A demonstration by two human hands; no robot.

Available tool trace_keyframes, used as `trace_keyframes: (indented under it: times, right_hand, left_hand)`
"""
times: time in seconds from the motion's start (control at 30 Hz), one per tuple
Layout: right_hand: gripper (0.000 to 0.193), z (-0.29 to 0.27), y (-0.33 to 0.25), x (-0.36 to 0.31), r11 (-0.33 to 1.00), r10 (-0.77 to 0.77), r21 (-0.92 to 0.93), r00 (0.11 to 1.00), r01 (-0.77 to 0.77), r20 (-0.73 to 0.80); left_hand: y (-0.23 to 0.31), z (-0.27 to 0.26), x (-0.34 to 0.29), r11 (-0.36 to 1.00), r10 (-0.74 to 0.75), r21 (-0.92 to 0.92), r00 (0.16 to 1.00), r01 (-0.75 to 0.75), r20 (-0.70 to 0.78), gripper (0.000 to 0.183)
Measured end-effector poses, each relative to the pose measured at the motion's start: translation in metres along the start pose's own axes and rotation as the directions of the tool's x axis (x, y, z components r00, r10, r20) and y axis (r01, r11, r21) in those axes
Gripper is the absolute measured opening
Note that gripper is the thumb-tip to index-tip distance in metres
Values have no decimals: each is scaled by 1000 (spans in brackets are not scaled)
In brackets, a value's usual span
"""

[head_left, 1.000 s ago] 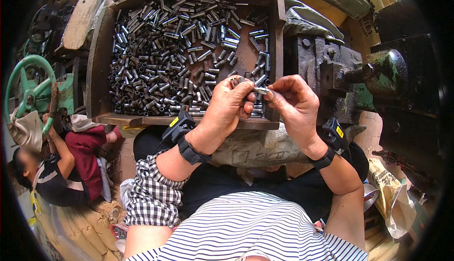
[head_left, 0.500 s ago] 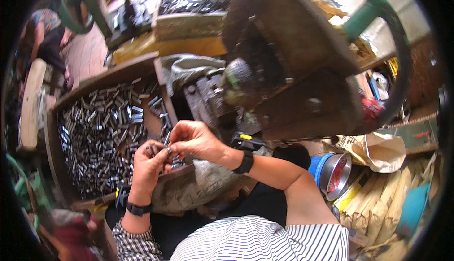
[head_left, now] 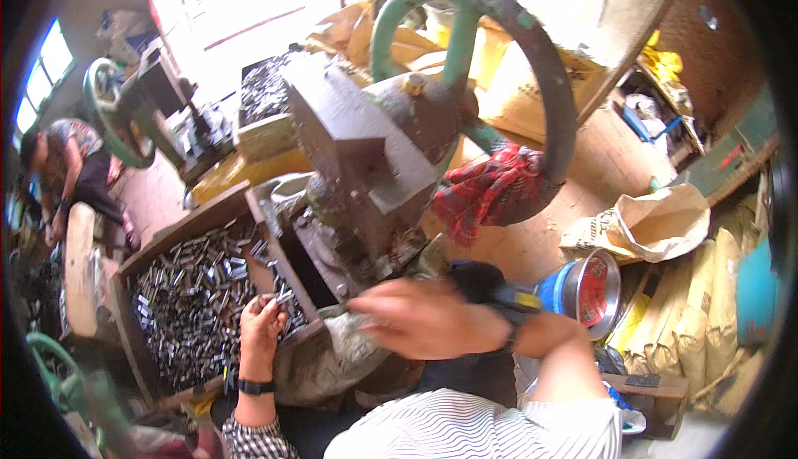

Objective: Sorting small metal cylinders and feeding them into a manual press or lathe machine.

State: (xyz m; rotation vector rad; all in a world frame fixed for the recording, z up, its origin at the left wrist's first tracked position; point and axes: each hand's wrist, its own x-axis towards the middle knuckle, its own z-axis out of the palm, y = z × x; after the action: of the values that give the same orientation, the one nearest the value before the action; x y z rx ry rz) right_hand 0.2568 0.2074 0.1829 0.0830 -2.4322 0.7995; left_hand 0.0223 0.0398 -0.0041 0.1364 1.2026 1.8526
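Observation:
Over the right part of a wooden box (head_left: 133, 347), my left hand (head_left: 261, 333) is closed with its fingers curled. A small shiny metal piece (head_left: 284, 296) shows at its fingertips; whatever else the fist holds is hidden. Inside the box lies a heap of short metal pieces (head_left: 195, 293), some bright, some dark. My right hand (head_left: 420, 318) is in front of the machine press (head_left: 366, 164), away from the left. Motion smears its fingers, so its grip cannot be made out. Grey sacking (head_left: 320, 359) hangs between the box and my lap.
The press's green handwheel (head_left: 553, 68) stands ahead, with a red checked cloth (head_left: 490, 193) by it. At right are a metal bowl on a blue bucket (head_left: 597, 293), an open sack (head_left: 665, 222) and yellowish bundles (head_left: 694, 309). Another person (head_left: 79, 168) sits far left beside a second press (head_left: 137, 118).
My right hand has left the left hand and swung right, toward my body. My left hand stays over the box. The view has shifted, showing more of the press and the room.

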Motion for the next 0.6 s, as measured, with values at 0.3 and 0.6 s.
trace_keyframes:
  times: [0.3,0.6]
  right_hand:
    - [36,-144,92,-85,787,375,-53,544,-615,-751]
    - [35,-120,107,-56,892,107,-187,594,-411,-797]
  left_hand:
    - [31,78,3,967,64,243,995,-82,82,16]
    - [5,91,72,951,176,250,983,-183,52,12]
